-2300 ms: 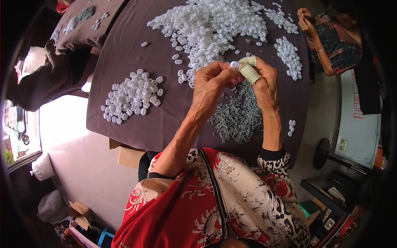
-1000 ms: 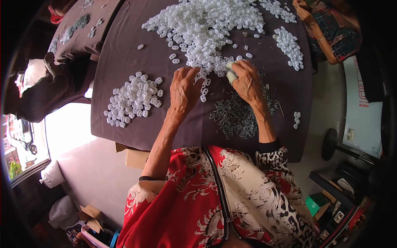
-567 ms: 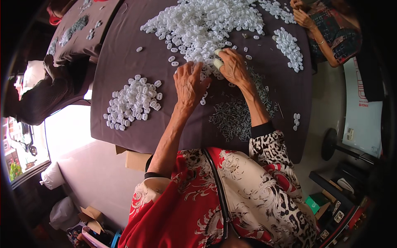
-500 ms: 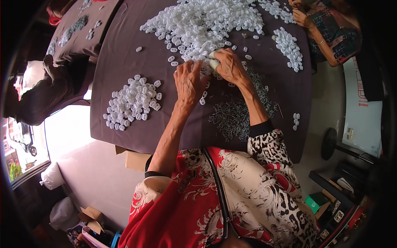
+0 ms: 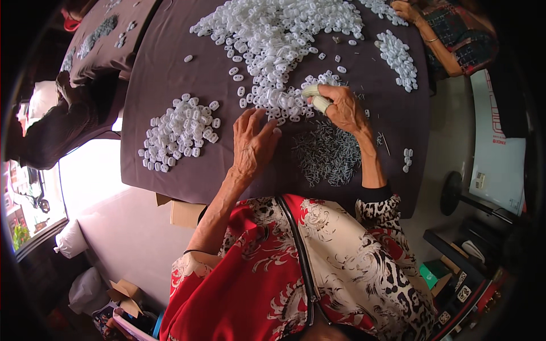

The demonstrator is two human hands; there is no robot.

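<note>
A large heap of small white oval plastic pieces (image 5: 273, 34) with slots covers the far middle of the dark cloth-covered table (image 5: 170, 74). A tongue of them reaches toward me. My left hand (image 5: 251, 142) rests at this tongue's near edge, fingers bent and spread, with a whitish spot by the thumb tip too small to tell. My right hand (image 5: 344, 111), with pale finger covers (image 5: 320, 103) on two fingers, hovers by the tongue's right side, the covered tips slightly apart. Just below it lies a pile of small grey metal screws (image 5: 330, 156).
A separate pile of white pieces (image 5: 179, 133) lies left, another (image 5: 397, 59) at the right edge. A thin metal rod (image 5: 385, 144) lies right of the screws. Another person's hand (image 5: 406, 11) is at the far right. A second table (image 5: 108, 34) stands far left.
Both hands have drawn back toward me and moved apart. White pieces from the heap now spread nearer, between and beyond my hands. The other person's hand at the far right has lowered.
</note>
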